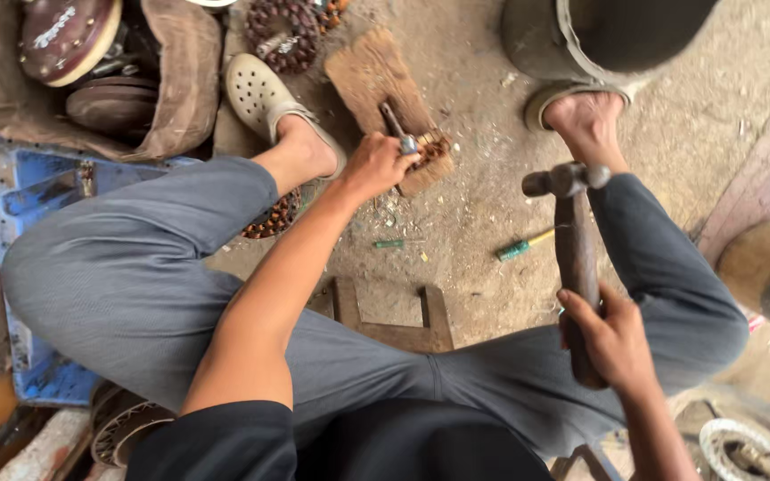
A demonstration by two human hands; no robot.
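Observation:
My left hand (374, 166) grips a metal chisel (396, 126) whose tip rests on a small copper-wound piece (433, 147) lying on a worn wooden block (376, 76) on the dirt floor. My right hand (610, 337) holds the wooden handle of a hammer (572, 232), its steel head raised to the right of the block, level with my right foot. I sit low with both knees spread in grey trousers.
A sack (180, 80) with round metal parts sits at the top left beside a blue metal sheet (24, 191). Coiled copper stators (282, 34) lie near my left foot. A green-handled screwdriver (520, 248) lies on the floor. A dark drum (599, 36) stands top right.

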